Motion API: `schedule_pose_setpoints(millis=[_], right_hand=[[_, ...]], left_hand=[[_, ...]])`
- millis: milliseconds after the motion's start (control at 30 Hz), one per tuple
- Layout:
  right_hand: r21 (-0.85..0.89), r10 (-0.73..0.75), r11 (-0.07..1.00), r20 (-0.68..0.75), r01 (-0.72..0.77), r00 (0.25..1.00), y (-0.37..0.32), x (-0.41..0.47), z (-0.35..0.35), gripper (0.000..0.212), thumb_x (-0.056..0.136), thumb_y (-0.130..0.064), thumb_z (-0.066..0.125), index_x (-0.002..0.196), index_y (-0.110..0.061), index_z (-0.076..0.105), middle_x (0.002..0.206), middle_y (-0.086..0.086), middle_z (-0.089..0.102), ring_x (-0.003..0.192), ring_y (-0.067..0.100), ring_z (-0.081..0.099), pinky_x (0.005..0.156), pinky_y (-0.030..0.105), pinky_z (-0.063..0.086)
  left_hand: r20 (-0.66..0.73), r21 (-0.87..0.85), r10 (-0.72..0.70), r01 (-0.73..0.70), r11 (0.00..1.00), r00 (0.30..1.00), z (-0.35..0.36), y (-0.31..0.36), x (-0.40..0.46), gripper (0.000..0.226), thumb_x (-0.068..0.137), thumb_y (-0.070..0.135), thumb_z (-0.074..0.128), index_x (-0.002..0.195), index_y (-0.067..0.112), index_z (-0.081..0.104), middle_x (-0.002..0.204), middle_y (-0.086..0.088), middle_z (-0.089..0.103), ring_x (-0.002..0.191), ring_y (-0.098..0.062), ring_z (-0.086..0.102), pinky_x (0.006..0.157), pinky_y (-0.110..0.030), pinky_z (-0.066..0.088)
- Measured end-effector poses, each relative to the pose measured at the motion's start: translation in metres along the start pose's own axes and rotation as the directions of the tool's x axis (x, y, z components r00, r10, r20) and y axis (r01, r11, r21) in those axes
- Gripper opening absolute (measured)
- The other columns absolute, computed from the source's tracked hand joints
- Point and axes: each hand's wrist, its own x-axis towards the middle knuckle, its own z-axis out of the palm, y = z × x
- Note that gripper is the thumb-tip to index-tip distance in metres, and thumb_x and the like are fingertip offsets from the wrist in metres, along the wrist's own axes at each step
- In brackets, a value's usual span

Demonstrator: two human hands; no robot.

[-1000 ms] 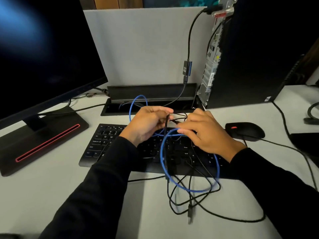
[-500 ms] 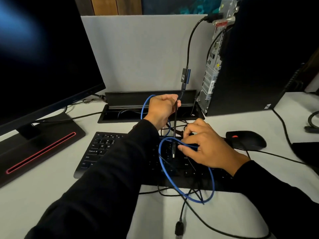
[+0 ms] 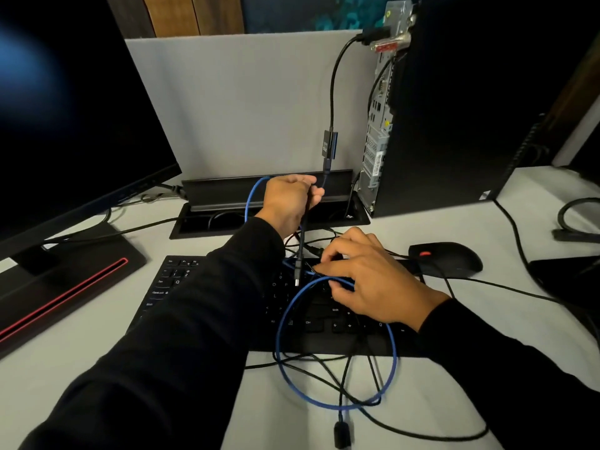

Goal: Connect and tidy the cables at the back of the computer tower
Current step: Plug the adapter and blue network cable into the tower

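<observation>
The black computer tower (image 3: 454, 118) stands at the back right, its grey port panel (image 3: 378, 125) facing left. A black cable with an adapter (image 3: 329, 142) hangs from its top port. My left hand (image 3: 289, 199) is raised near the cable tray and grips a thin black cable (image 3: 301, 245) whose plug dangles over the keyboard. My right hand (image 3: 363, 277) rests on the keyboard and pinches the blue cable (image 3: 393, 352), which loops down onto the desk among tangled black cables (image 3: 344, 371).
A black keyboard (image 3: 181, 280) lies under the cables. A monitor (image 3: 71, 102) on a red-striped base (image 3: 65, 287) fills the left. A black mouse (image 3: 446, 258) sits right of my hand. An open cable tray (image 3: 233, 193) runs along the grey divider.
My left hand has lifted away from the right hand toward the cable tray, drawing the thin black cable up out of the tangle. The right hand stayed on the keyboard holding the blue cable.
</observation>
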Motion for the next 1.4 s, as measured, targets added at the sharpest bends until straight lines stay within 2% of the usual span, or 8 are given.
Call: schedule_pose_setpoints(millis=[167,400,567,700,833,1067,1333,1400], right_hand=[[-0.132,0.049,0.991,0.132,-0.032,0.990,-0.001,0.004,-0.003,0.043,0.098,-0.034,0.054,0.140,-0.037,0.061,0.127,-0.008,0.046,0.124,0.019,0.035,0.105,0.033,0.032],[0.628,0.459,0.739,-0.204,-0.244,0.865,0.000,0.007,-0.027,0.035,0.087,-0.052,0.073,0.106,-0.024,0.079,0.100,-0.010,0.072,0.099,0.006,0.067,0.090,0.025,0.054],[0.693,0.660,0.670,-0.395,-0.265,0.639,0.001,0.014,-0.040,0.026,0.095,-0.037,0.071,0.081,-0.018,0.060,0.077,-0.004,0.067,0.073,0.008,0.064,0.072,0.025,0.053],[0.814,0.755,0.556,-0.411,-0.166,0.511,0.009,0.014,-0.038,0.021,0.100,-0.017,0.066,0.104,-0.027,0.049,0.092,0.000,0.073,0.078,0.018,0.073,0.081,0.046,0.063],[0.862,0.766,0.502,-0.404,-0.072,0.500,0.010,0.018,-0.043,0.038,0.101,-0.012,0.064,0.132,-0.027,0.047,0.099,0.008,0.074,0.079,0.022,0.074,0.081,0.038,0.063],[0.794,0.719,0.599,-0.475,-0.104,0.508,0.010,0.033,-0.063,0.023,0.101,-0.009,0.063,0.118,-0.023,0.068,0.089,0.001,0.074,0.077,0.015,0.073,0.081,0.043,0.063],[0.635,0.580,0.761,-0.572,-0.134,0.581,0.011,0.108,-0.111,0.031,0.098,-0.017,0.068,0.129,-0.018,0.070,0.083,-0.010,0.074,0.080,0.006,0.074,0.085,0.040,0.063],[0.670,0.612,0.731,-0.558,-0.131,0.560,0.018,0.123,-0.120,0.030,0.097,-0.018,0.070,0.127,-0.017,0.068,0.078,-0.007,0.075,0.077,0.008,0.075,0.085,0.044,0.063]], left_hand=[[0.132,-0.141,-0.039,0.058,0.988,0.991,0.007,0.026,-0.007,0.022,0.106,-0.002,0.043,0.102,-0.002,0.064,0.092,-0.016,0.066,0.078,-0.018,0.073,0.067,-0.022,0.061],[0.321,0.254,0.087,-0.174,0.951,0.943,-0.009,0.030,-0.006,0.024,0.097,-0.003,0.061,0.117,0.009,0.067,0.089,-0.007,0.069,0.082,-0.017,0.067,0.074,-0.024,0.055],[0.449,0.743,0.223,-0.501,0.444,0.865,-0.005,0.035,-0.015,0.005,0.096,0.021,0.071,0.096,0.021,0.066,0.068,0.007,0.061,0.059,-0.005,0.054,0.057,-0.013,0.040],[0.440,0.801,0.398,-0.552,0.231,0.805,-0.004,0.033,-0.009,0.007,0.100,0.025,0.065,0.094,0.022,0.065,0.079,0.004,0.050,0.072,-0.012,0.049,0.076,-0.027,0.040],[0.538,0.822,0.325,-0.570,0.004,0.778,-0.013,0.039,-0.007,0.014,0.102,0.028,0.058,0.088,0.026,0.062,0.088,-0.001,0.058,0.085,-0.024,0.057,0.074,-0.034,0.044],[0.504,0.820,0.266,-0.552,0.150,0.821,-0.025,0.050,-0.005,0.028,0.104,0.022,0.056,0.076,0.027,0.058,0.073,-0.002,0.064,0.078,-0.025,0.066,0.075,-0.033,0.051],[0.522,0.572,0.426,-0.674,0.468,0.739,-0.008,0.096,-0.008,0.021,0.101,0.043,0.058,0.113,0.029,0.066,0.091,-0.004,0.076,0.087,-0.017,0.073,0.089,-0.034,0.057],[0.536,0.544,0.503,-0.733,0.408,0.678,0.000,0.109,-0.011,0.031,0.102,0.046,0.057,0.126,0.028,0.061,0.090,-0.001,0.075,0.081,-0.011,0.073,0.083,-0.028,0.056]])
